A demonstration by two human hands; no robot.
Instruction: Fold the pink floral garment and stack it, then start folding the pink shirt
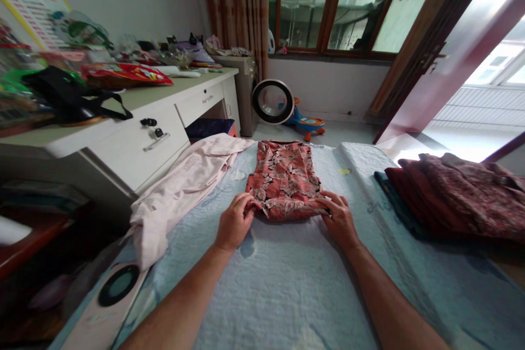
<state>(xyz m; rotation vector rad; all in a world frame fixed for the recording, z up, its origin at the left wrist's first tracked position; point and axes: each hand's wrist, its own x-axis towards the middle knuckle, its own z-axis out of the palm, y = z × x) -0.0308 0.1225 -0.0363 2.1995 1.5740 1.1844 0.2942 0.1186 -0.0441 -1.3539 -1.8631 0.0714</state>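
A red garment (283, 175) with a grey and black leaf pattern lies folded into a narrow strip on the light blue bed cover (299, 279). My left hand (235, 221) pinches its near left corner between thumb and fingers. At the near right corner, my right hand (339, 219) grips the cloth in the same way. The near edge is turned up between both hands. Which kind of garment it is, the folds hide.
A pale pink garment (188, 175) lies spread along the bed's left side. Folded dark red and patterned clothes (463, 191) are stacked at right. A white desk (139, 142) with cluttered top stands left. Beyond the bed are an open washing machine door (273, 101) and a blue ride-on toy (305, 121).
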